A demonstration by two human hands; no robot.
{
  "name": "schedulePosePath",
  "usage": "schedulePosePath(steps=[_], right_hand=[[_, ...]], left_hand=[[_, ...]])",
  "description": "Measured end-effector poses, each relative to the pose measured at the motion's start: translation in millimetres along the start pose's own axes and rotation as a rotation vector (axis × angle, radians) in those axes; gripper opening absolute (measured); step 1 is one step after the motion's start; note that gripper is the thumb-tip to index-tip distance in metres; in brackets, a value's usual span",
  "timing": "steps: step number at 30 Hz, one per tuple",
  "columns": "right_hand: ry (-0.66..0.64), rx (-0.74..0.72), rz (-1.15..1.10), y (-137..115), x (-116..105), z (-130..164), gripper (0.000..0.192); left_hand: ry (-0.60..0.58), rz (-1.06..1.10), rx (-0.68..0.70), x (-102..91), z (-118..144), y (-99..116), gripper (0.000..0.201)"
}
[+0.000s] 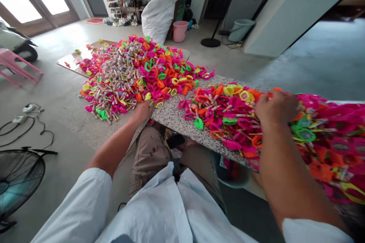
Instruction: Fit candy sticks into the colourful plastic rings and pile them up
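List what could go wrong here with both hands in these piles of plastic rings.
1. The rings on the speckled slab lie right up to its near edge; the right hand raking through them could push some off onto the lap or floor.
2. The left hand reaches down to the floor pile, a long lean that could tire or unbalance the person.
3. Loose cables on the floor may trip someone.

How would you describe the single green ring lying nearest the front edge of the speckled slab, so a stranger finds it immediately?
Start at the speckled granite slab across the person's lap. Between the left hand at its near corner and the right hand in the pink heap, find the green plastic ring. It lies alone on bare stone at the heap's near edge, while its neighbours are pink and orange.
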State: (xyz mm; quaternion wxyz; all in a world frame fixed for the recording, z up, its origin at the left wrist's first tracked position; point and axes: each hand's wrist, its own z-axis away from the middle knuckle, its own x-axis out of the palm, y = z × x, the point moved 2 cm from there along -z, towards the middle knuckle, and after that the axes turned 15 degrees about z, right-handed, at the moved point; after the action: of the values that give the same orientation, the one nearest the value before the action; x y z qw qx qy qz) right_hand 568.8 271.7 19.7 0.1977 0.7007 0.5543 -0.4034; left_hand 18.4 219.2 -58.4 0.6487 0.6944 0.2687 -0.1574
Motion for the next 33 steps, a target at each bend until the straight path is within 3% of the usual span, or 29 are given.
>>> schedulePosePath(steps=[2, 4, 7, 9, 12, 16, 20, 22, 25, 27, 33], right_hand=[[0.06, -0.043, -0.048, -32, -11, 15, 0.037], [0.058, -0.222, -0.177, -78, -22, 37, 0.035], [-0.157, -0.606, -0.326, -158, -26, 82, 0.034], [-0.358, -0.791, -0.307, -207, -17, 107, 0.035], [-0.536, -0.776, -0.088, -257, 9, 118, 0.038], [-0.584, -0.657, 0.063, -291, 41, 95, 0.037], [-0.569, -0.662, 0.076, -317, 42, 89, 0.038], [-0.503, -0.741, 0.006, -335, 29, 102, 0.043], [-0.426, -1.045, -0.136, -367, 6, 137, 0.046], [-0.446, -1.206, -0.131, -386, -2, 159, 0.042], [-0.5, -1.173, -0.025, -409, 15, 191, 0.051]], left_hand=[[0.019, 0.064, -0.045, -1.1, -2, -6, 0.045], [0.067, 0.148, -0.103, -6.4, 1, -13, 0.04], [0.113, 0.321, -0.185, -16.9, 16, -22, 0.04], [0.115, 0.45, -0.233, -23.3, 33, -24, 0.05], [0.102, 0.601, -0.282, -31.5, 63, -22, 0.061], [0.075, 0.691, -0.303, -41.6, 102, -20, 0.061], [0.12, 0.673, -0.257, -52.2, 134, -31, 0.051], [0.141, 0.646, -0.244, -55.9, 146, -38, 0.047], [0.15, 0.636, -0.245, -58.7, 155, -42, 0.043], [0.167, 0.625, -0.248, -60.1, 156, -39, 0.042], [0.195, 0.627, -0.23, -63.4, 158, -21, 0.047]])
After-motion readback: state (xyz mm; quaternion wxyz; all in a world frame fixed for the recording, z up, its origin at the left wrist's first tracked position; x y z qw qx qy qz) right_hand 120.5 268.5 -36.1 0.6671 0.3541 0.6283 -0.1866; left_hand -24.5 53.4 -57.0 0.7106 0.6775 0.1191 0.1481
